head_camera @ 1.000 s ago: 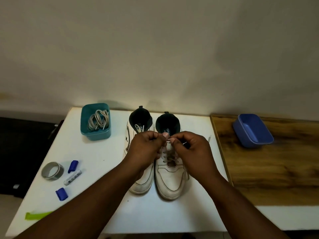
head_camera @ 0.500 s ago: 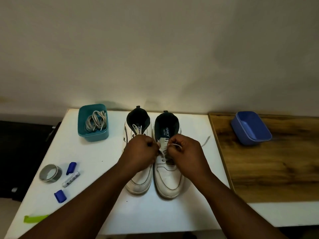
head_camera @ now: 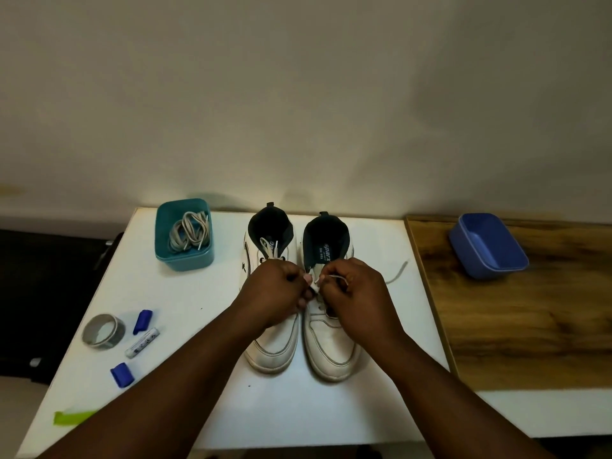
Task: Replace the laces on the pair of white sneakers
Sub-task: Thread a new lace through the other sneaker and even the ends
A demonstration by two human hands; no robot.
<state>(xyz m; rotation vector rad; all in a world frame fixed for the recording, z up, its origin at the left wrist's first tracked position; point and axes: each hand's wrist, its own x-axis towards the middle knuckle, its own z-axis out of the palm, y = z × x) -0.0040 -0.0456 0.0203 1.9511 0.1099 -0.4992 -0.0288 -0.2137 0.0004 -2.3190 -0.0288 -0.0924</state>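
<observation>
Two white high-top sneakers stand side by side on the white table (head_camera: 198,409), toes toward me: the left sneaker (head_camera: 275,352) and the right sneaker (head_camera: 331,356). My left hand (head_camera: 276,293) and my right hand (head_camera: 356,293) meet over the right sneaker's eyelets, both pinching its white lace (head_camera: 319,281). One loose end of that lace (head_camera: 399,271) trails on the table to the right of the shoe. A teal tub (head_camera: 185,256) at the back left holds a bundle of grey laces (head_camera: 189,231).
A roll of grey tape (head_camera: 103,332), a white marker (head_camera: 142,342) and two blue caps (head_camera: 142,321) (head_camera: 122,375) lie at the table's left. A green strip (head_camera: 71,418) sits at the front left edge. A blue tub (head_camera: 488,245) rests on the wooden top (head_camera: 530,326) to the right.
Both hands have dropped from near the right sneaker's collar down to its eyelets, still pinching the lace. The lace end on the right has come into view.
</observation>
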